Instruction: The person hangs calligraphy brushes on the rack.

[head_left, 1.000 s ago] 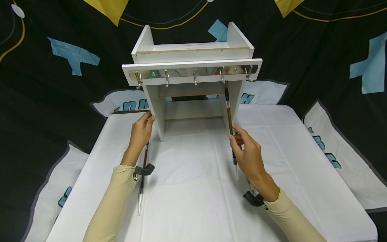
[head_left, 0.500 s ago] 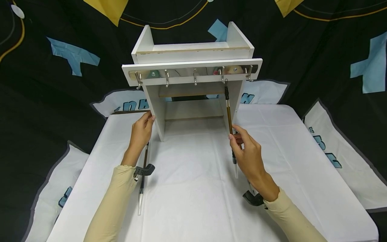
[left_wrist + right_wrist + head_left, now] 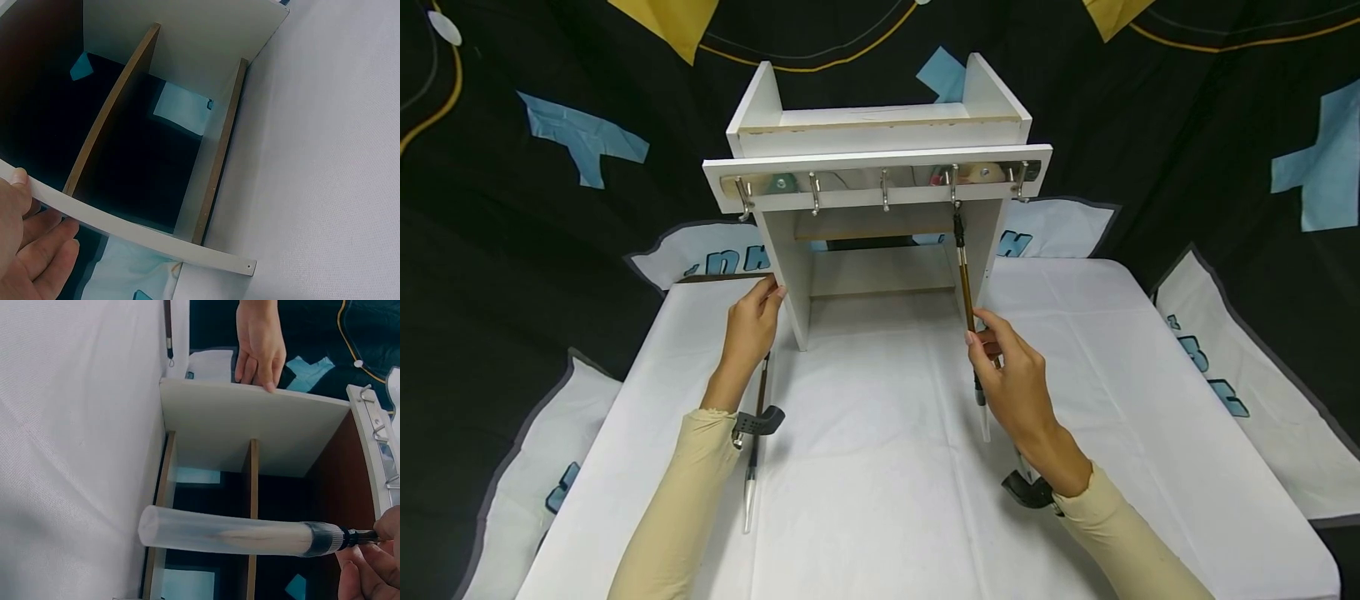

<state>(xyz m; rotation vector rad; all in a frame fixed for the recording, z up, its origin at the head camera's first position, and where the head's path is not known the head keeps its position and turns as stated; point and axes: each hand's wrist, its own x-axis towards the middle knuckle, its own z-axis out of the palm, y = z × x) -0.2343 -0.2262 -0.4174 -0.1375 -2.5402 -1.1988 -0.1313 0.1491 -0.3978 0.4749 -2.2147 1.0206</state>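
Observation:
My right hand [image 3: 1011, 379] pinches a calligraphy brush [image 3: 965, 283] with a brown handle, black ends and a clear cap [image 3: 231, 531] over its pale bristles. The brush is near upright, cap down, its top end at a metal hook [image 3: 954, 185] on the white shelf; whether the loop sits on the hook is too small to tell. My left hand [image 3: 752, 321] grips the front edge of the shelf's left side panel [image 3: 144, 236], thumb and fingers on either side. A second capped brush [image 3: 752, 450] lies on the table beside my left forearm.
The small white shelf unit [image 3: 880, 133] has a rail with several hooks and open compartments below. It stands towards the back of a table with white cloth [image 3: 865, 500]. Another clear cap [image 3: 1024, 465] shows partly beneath my right wrist. Black drapes [image 3: 497, 275] surround the table.
The top of the brush has shifted slightly left, closer in line with the hook, and my right hand moved slightly left with it. My left hand and the shelf have stayed still.

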